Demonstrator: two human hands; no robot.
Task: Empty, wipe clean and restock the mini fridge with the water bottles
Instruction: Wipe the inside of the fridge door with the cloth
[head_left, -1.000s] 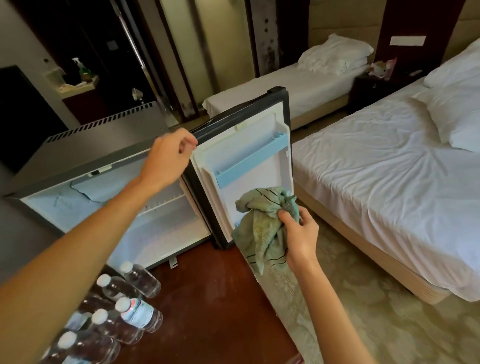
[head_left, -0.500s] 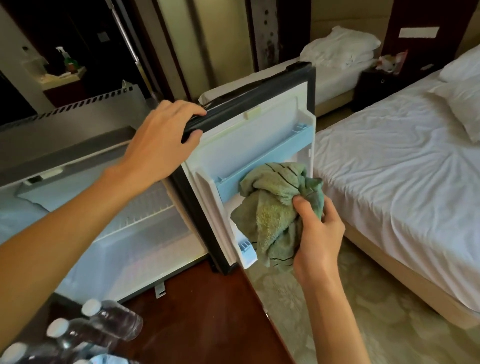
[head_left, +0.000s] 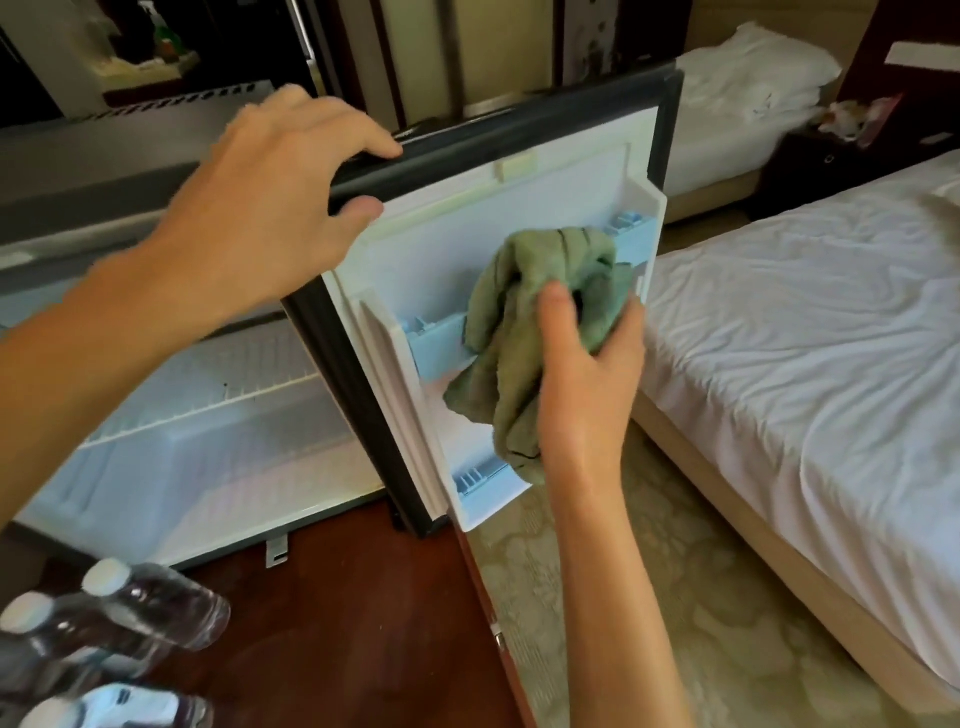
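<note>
The mini fridge (head_left: 208, 447) stands open on a dark red wooden floor, its white inside bare with a wire shelf. Its door (head_left: 519, 208) is swung out to the right, showing pale blue door racks. My left hand (head_left: 270, 208) grips the door's top black edge, fingers over it and thumb under. My right hand (head_left: 587, 374) holds a crumpled green cloth (head_left: 530, 332) pressed against the upper door rack. Several water bottles (head_left: 130, 618) with white caps lie on the floor at the lower left.
A bed with white sheets (head_left: 805, 374) runs along the right, close to the door's edge. A second bed (head_left: 737, 98) and a dark nightstand (head_left: 821, 171) stand behind. Patterned carpet (head_left: 649, 597) lies between fridge door and bed.
My view has come closer to the door. My left hand slid further along the door's top edge. My right hand raised the cloth from below the rack up onto the upper rack.
</note>
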